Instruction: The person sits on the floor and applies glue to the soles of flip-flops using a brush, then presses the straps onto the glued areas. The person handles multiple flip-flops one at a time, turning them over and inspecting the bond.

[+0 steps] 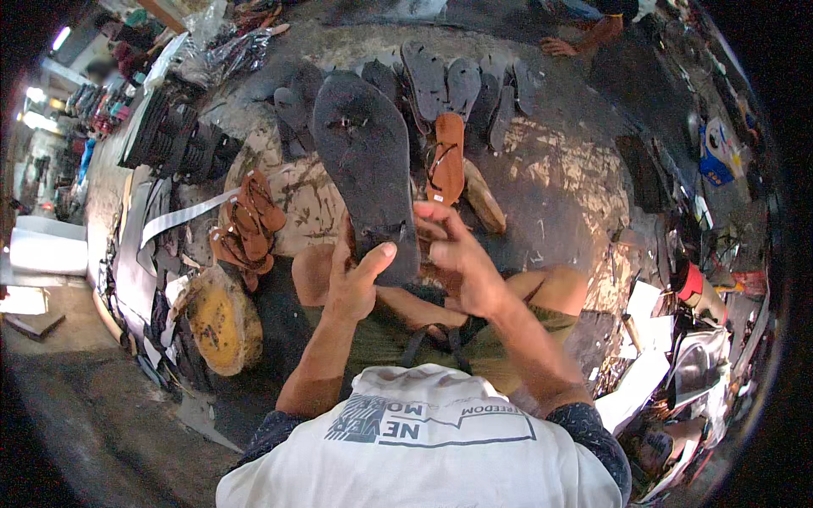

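My left hand [356, 284] grips a large dark grey sandal sole [362, 152] near its lower end. The thumb lies on the face toward me, and the other fingers are hidden behind it. The sole stands tilted up, with a torn-looking hole toward its far end and dark bits poking out near my thumb. My right hand [461, 262] is beside the sole's lower right edge, its fingers apart and partly bent. The index fingertip comes close to that edge; whether it touches cannot be made out. Just beyond lies a brown sandal [446, 159] with a dark thong strap.
Several dark soles [423, 80] lie in a row beyond. Brown sandals [254, 220] are piled at left, by a round yellow-topped block [222, 323]. A wooden piece [484, 199] lies ahead. Paper scraps [639, 364] cover the right side. Another person's hand [559, 46] rests at far right.
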The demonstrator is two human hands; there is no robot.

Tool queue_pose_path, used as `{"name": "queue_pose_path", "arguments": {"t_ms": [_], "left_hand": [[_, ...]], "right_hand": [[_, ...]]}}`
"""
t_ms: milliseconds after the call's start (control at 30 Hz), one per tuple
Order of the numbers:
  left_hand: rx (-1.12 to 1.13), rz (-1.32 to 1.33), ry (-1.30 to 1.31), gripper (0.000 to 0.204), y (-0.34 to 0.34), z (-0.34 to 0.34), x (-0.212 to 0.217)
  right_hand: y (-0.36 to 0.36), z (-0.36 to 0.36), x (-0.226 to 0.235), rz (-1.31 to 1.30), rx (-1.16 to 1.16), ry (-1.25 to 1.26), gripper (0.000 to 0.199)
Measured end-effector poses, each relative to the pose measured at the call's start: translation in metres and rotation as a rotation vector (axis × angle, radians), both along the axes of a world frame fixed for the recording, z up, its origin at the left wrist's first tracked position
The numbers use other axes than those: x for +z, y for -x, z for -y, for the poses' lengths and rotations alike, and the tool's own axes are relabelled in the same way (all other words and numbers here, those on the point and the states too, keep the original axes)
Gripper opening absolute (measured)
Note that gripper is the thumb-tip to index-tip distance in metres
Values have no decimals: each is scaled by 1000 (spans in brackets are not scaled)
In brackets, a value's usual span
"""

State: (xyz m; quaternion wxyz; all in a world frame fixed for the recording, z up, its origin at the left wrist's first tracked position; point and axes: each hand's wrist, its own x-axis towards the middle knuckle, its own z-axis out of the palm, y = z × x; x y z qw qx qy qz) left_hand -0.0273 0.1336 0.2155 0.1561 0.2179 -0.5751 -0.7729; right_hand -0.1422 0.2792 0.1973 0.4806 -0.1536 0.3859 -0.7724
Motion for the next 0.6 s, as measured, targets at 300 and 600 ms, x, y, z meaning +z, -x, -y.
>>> {"name": "queue_pose_path", "arguments": {"t_ms": [300,600], "left_hand": [[-209,-248,15,84,-6,10,8],[-71,55,311,97,-5,-2,15]], "right_hand": [[-21,18,-16,-397,-257,-77,45],[-7,12,2,43,-54,-22,44]]}}
